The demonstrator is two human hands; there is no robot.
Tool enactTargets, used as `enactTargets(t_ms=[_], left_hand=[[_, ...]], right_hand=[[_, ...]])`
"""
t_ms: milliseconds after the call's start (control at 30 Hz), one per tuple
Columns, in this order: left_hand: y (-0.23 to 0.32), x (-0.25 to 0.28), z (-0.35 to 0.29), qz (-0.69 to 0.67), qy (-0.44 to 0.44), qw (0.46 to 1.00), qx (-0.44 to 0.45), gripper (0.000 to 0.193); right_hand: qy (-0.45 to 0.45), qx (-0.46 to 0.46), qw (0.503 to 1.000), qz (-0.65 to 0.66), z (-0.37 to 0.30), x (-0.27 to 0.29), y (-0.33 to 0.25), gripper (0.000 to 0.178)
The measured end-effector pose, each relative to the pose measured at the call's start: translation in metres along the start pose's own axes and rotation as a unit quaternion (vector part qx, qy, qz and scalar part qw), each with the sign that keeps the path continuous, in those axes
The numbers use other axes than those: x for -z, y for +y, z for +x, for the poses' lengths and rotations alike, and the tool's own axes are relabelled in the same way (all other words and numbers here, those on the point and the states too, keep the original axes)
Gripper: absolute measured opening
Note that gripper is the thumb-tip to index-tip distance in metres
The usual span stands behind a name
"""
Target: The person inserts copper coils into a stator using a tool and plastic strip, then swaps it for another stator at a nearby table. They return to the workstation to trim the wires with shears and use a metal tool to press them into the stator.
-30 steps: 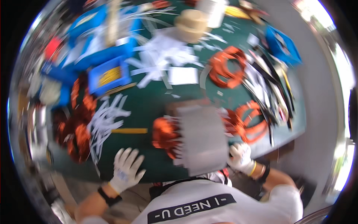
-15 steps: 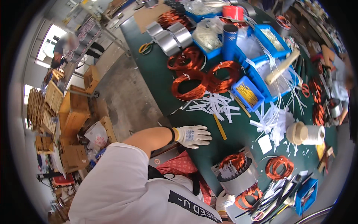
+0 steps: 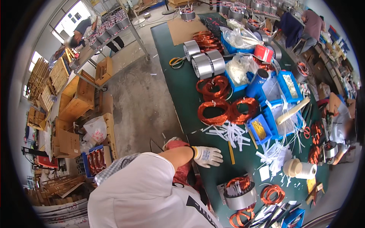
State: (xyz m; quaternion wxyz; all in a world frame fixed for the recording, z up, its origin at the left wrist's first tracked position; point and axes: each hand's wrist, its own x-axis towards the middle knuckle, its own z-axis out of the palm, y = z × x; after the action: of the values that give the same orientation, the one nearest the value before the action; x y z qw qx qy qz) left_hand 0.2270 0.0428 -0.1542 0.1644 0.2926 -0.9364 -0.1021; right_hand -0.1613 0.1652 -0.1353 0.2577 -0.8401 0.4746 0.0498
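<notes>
My left hand (image 3: 208,156), in a white work glove, lies palm down at the near edge of the green table (image 3: 178,95), fingers stretched and a little apart, holding nothing. A yellow strip (image 3: 231,152) lies just beyond its fingertips, below a pile of cut white paper strips (image 3: 230,133). Nearer my body stands a motor stator (image 3: 240,198), a silver ring core with copper windings and white slips inside. Beside it lies a loose copper wire coil (image 3: 272,194). My right hand is out of sight.
Copper coils (image 3: 213,113), silver cores (image 3: 207,64) and blue bins (image 3: 259,129) crowd the table's far part. A thread spool (image 3: 306,171) stands at right. One co-worker (image 3: 83,30) bends over a rack at far left; another (image 3: 338,129) sits at right. Wooden crates (image 3: 78,112) stand left.
My view has swung left and up, so the table's things sit lower and more of the room shows. My right hand, earlier beside the stator, has gone from view. My left hand stays flat.
</notes>
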Motion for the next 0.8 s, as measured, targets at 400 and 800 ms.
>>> enactTargets(t_ms=[400,800], left_hand=[[0.045,0.117,-0.098,-0.235,-0.078,0.956,0.157,0.037],[0.223,0.145,-0.508,-0.404,0.334,0.438,0.73,0.05]], right_hand=[[-0.18,0.287,0.924,-0.179,0.219,0.05,-0.205,0.024],[-0.453,0.478,0.667,-0.348,0.346,0.049,-0.413,0.026]])
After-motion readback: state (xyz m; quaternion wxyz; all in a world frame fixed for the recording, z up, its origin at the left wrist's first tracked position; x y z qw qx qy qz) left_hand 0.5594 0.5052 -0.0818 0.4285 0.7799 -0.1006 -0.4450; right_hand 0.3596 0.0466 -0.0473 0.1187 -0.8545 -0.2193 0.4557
